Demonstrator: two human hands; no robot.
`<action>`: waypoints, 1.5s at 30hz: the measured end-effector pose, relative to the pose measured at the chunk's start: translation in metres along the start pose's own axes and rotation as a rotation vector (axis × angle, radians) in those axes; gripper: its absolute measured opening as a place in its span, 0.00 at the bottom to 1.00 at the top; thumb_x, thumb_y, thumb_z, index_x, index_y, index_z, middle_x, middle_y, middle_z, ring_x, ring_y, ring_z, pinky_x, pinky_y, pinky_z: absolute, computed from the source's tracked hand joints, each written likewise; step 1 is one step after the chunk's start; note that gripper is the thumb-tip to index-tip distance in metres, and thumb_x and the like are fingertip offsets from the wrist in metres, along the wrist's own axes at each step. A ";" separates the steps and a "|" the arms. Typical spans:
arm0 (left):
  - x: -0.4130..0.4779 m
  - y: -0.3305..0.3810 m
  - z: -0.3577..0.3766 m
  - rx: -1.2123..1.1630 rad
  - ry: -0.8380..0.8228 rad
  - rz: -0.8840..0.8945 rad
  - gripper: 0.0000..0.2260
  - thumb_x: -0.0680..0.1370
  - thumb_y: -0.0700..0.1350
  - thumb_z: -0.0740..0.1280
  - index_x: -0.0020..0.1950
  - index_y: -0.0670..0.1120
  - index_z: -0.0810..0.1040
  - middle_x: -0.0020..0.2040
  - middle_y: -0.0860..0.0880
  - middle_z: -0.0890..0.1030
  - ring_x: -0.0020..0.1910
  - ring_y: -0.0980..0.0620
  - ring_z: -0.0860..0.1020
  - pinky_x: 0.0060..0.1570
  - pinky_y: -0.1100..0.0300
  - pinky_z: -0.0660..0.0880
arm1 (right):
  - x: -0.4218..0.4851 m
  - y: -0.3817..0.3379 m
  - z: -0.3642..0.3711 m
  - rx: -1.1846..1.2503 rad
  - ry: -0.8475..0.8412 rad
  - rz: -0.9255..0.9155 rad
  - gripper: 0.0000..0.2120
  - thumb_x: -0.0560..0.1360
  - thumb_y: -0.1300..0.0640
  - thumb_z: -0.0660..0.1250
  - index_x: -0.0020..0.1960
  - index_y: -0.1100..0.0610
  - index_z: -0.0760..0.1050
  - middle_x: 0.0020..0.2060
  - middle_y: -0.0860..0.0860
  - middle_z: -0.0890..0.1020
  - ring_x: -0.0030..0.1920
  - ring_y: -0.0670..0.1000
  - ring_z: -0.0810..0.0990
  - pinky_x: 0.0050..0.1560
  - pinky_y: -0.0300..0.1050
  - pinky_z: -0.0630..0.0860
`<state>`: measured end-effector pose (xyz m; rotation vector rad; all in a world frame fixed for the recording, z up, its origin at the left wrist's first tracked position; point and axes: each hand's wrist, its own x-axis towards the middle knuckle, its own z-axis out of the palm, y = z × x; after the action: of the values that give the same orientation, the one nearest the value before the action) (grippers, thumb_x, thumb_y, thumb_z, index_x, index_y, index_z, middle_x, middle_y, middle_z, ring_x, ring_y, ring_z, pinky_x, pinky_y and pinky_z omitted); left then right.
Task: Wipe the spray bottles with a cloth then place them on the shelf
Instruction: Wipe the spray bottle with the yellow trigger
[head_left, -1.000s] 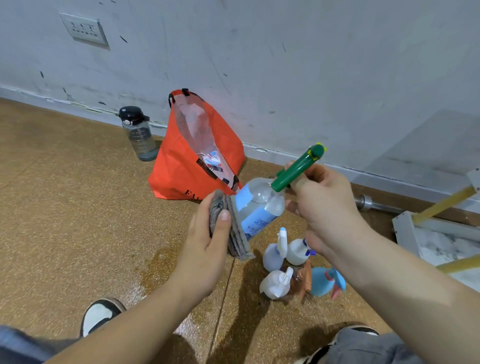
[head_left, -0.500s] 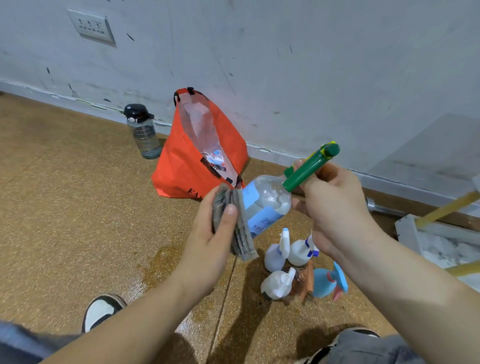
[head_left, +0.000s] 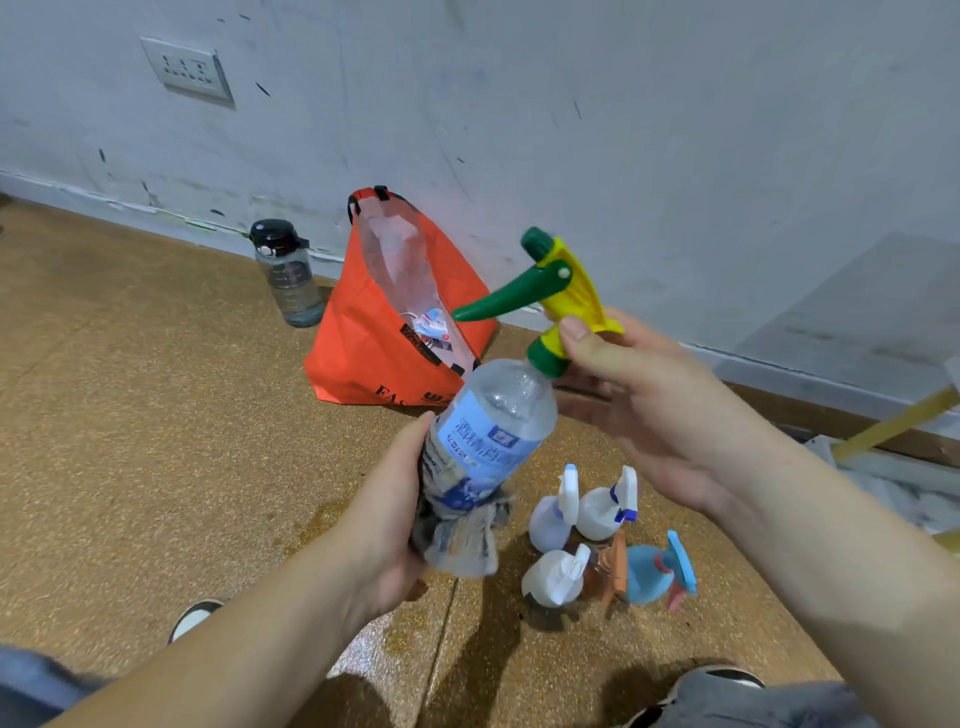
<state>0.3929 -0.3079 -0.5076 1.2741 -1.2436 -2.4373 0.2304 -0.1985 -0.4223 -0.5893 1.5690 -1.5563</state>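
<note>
A clear spray bottle (head_left: 488, 436) with a blue label is held tilted between both hands, its green and yellow trigger head (head_left: 550, 291) pointing up and away from the person. The left hand (head_left: 384, 525) is curled round the bottle's lower end and grips a grey cloth (head_left: 462, 543) bunched against the plastic; loose ends of the cloth hang out below the fingers. The right hand (head_left: 644, 415) pinches the green collar just under the trigger head, thumb on the near side and fingers behind it.

Below the right hand, a huddle of small spray bottles (head_left: 602, 512) stands on the speckled brown floor (head_left: 130, 415): three white, one amber, one blue, packed close together. Beyond the left hand an orange bag (head_left: 363, 343) sags open against the wall (head_left: 623, 130), with a dark-capped water bottle (head_left: 288, 275) just to its left. A shoe (head_left: 195, 618) shows beside the left forearm.
</note>
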 end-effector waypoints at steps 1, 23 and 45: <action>-0.002 -0.001 0.000 0.053 0.000 -0.009 0.26 0.81 0.65 0.59 0.55 0.45 0.86 0.51 0.36 0.87 0.45 0.40 0.86 0.47 0.50 0.81 | -0.002 -0.002 -0.001 -0.017 -0.035 -0.017 0.12 0.73 0.50 0.71 0.54 0.54 0.82 0.45 0.50 0.85 0.47 0.49 0.84 0.49 0.43 0.82; -0.027 -0.007 0.032 1.199 0.111 1.124 0.30 0.86 0.56 0.54 0.83 0.40 0.57 0.79 0.43 0.66 0.78 0.45 0.65 0.77 0.50 0.62 | -0.017 0.005 0.014 -0.445 0.248 -0.280 0.19 0.81 0.50 0.70 0.38 0.63 0.77 0.27 0.49 0.67 0.31 0.48 0.64 0.33 0.44 0.63; -0.010 -0.009 0.020 0.600 0.060 0.886 0.10 0.84 0.50 0.58 0.59 0.53 0.77 0.53 0.54 0.79 0.55 0.57 0.77 0.58 0.55 0.73 | -0.028 0.012 0.028 -0.454 0.133 -0.355 0.06 0.80 0.58 0.71 0.46 0.58 0.85 0.34 0.53 0.81 0.33 0.42 0.74 0.37 0.38 0.71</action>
<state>0.3867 -0.2855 -0.5018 0.6136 -2.0336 -1.4380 0.2713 -0.1905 -0.4245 -1.0811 2.0240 -1.5158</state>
